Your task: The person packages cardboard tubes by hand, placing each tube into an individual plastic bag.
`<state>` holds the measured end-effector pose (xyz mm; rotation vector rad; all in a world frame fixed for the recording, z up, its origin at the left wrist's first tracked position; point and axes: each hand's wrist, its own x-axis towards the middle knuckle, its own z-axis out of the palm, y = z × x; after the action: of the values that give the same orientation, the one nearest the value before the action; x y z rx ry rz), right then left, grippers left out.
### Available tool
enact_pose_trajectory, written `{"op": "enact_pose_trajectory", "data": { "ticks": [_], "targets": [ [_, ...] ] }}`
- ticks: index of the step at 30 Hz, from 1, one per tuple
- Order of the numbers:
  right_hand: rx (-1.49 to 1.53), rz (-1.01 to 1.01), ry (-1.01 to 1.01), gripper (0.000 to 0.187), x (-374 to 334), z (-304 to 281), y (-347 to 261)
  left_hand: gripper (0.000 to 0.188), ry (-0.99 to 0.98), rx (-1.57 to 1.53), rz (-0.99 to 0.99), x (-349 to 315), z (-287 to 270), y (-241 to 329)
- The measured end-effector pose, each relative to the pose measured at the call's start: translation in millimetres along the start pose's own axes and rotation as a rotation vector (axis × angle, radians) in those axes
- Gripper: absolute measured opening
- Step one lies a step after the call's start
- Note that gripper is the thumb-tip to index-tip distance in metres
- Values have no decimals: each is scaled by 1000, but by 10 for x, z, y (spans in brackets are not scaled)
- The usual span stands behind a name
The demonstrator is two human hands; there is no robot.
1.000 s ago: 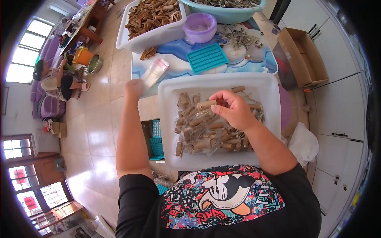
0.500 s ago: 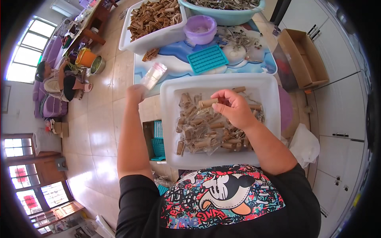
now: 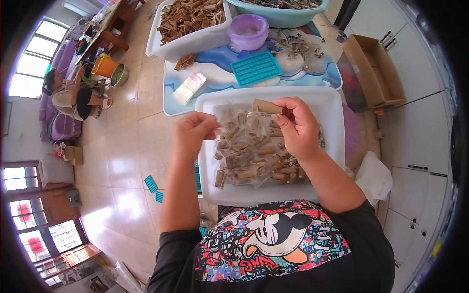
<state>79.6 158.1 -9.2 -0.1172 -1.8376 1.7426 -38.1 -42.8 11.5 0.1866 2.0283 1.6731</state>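
My right hand [image 3: 300,128] pinches a short brown tube [image 3: 267,106] between thumb and fingers, above the far part of a white plastic tub [image 3: 328,100]. Closed fingertips of my left hand [image 3: 195,131] hold the edge of a clear plastic bag [image 3: 229,116] at the tub's left rim; the see-through film is hard to trace. Inside the tub lie several bagged brown tubes [image 3: 239,161] on the left, with loose brown tubes [image 3: 283,171] toward the right. A stack of flat clear bags [image 3: 189,89] rests on the table beyond my left hand.
On the blue-and-white table [image 3: 210,73] are a teal grid tray [image 3: 256,68], a purple basin [image 3: 247,33] and a white bin of brown pieces [image 3: 188,51]. A cardboard box [image 3: 373,73] stands at right. Another person [image 3: 68,95] sits far left. Small teal trays [image 3: 151,183] lie on the floor.
My left hand has come off the bag stack and moved right and nearer, to the tub, with a clear bag. My right hand has shifted slightly right and farther with the tube.
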Motion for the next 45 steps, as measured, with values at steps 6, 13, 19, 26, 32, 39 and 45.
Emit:
{"op": "enact_pose_trajectory", "data": {
  "ticks": [6, 13, 19, 26, 32, 39, 45],
  "targets": [
    [-197, -253, -12, 28, -1, -58, -21, 6, -128, -102, 1, -174, 251, 20],
    [-98, 39, -244, 24, -1, -124, -15, 15, -156, -90, 49, -220, 449, -47],
    [134, 345, -427, 23, 44, -198, 42, 31, -349, -212, -149, -180, 456, -135],
    [31, 470, -331, 21, -5, -143, 110, 31, -430, -432, -312, -137, 523, -233],
    [-196, 131, -364, 17, -54, -83, 146, 25, -440, -516, -310, -81, 548, -361],
    [-244, 407, -490, 15, -47, -118, 101, 22, -258, -639, -247, -135, 660, -278],
    [-233, 196, -477, 14, -35, -155, 140, 18, -195, -309, -116, -154, 700, -309]
  ]
}}
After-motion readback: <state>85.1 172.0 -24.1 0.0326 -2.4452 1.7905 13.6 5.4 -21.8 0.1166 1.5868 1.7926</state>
